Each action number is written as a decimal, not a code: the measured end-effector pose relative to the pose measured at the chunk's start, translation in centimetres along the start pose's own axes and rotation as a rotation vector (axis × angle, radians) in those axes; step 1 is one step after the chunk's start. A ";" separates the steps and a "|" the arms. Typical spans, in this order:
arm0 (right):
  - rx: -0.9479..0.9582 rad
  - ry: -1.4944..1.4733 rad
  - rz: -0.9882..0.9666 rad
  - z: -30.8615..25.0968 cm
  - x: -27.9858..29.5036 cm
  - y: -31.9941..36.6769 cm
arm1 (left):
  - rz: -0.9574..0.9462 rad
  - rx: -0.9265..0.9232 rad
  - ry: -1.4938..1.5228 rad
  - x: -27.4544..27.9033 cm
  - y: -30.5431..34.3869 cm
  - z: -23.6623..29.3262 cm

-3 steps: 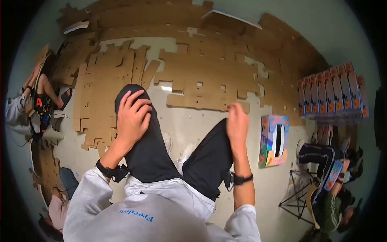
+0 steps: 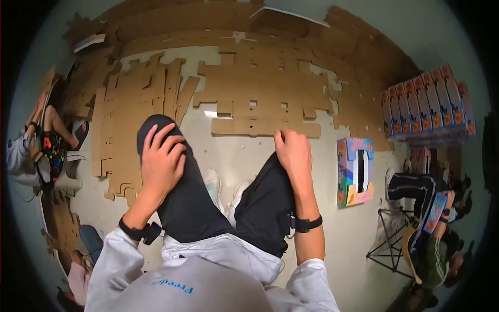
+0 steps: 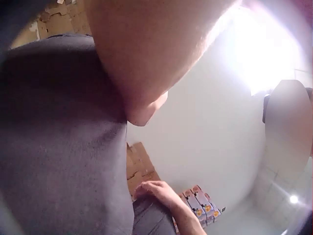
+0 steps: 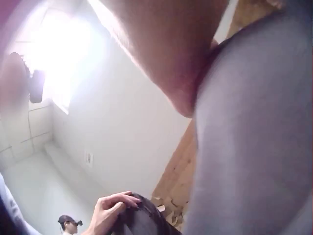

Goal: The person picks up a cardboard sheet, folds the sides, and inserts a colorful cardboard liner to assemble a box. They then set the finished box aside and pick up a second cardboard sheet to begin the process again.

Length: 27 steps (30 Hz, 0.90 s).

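Note:
Fingers slightly bent and spread, the left hand (image 2: 163, 158) rests on the knee of the dark trousers (image 2: 195, 208) in the head view. The right hand (image 2: 294, 156) lies on the other knee, its fingers bent loosely over the front of it. Neither hand holds an object. In the left wrist view, the left hand (image 3: 146, 105) lies against the trouser cloth, its fingers mostly hidden, and the right hand (image 3: 159, 192) shows on the far knee. The right wrist view shows the right hand (image 4: 183, 93) against the cloth and the left hand (image 4: 108, 210) on its knee.
Flat cardboard sheets (image 2: 270, 88) cover the floor ahead. A colourful box (image 2: 347, 174) stands at the right, with a row of similar boxes (image 2: 423, 106) behind it. People sit at both sides, and a folding stool (image 2: 387, 244) stands at the right.
The right hand has moved slightly left and now lies on the knee, its blur gone. The head view has shifted slightly; the left hand stays on its knee.

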State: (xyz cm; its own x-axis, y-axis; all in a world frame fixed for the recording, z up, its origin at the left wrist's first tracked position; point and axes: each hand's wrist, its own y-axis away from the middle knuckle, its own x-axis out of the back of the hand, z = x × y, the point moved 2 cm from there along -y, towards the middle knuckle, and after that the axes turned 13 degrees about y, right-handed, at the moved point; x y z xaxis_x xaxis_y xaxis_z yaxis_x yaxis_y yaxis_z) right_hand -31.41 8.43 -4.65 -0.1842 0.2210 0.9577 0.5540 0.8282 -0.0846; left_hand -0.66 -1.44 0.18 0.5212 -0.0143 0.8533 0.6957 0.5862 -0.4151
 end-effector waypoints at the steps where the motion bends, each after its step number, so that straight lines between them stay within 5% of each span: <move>1: -0.031 -0.022 0.022 -0.3 0.4 0.4 | -0.025 0.001 -0.008 0.2 0.9 0.6; 5: -0.078 -0.054 -0.029 -2.2 1.5 3.7 | -0.085 -0.010 0.043 1.7 5.0 1.0; 13: 0.012 -0.104 -0.040 -8.8 4.2 6.6 | 0.114 -0.037 0.184 3.3 8.8 1.3; 27: 0.002 -0.163 0.143 -9.2 6.8 9.7 | 0.322 -0.066 0.336 4.9 13.3 2.2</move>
State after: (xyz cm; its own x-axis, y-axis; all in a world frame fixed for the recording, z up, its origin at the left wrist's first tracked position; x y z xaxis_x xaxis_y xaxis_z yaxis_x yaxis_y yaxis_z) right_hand -19.83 13.28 3.60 -0.2328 0.4163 0.8789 0.5826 0.7834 -0.2167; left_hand 10.05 8.05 -0.49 0.8392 -0.1075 0.5330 0.4965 0.5514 -0.6704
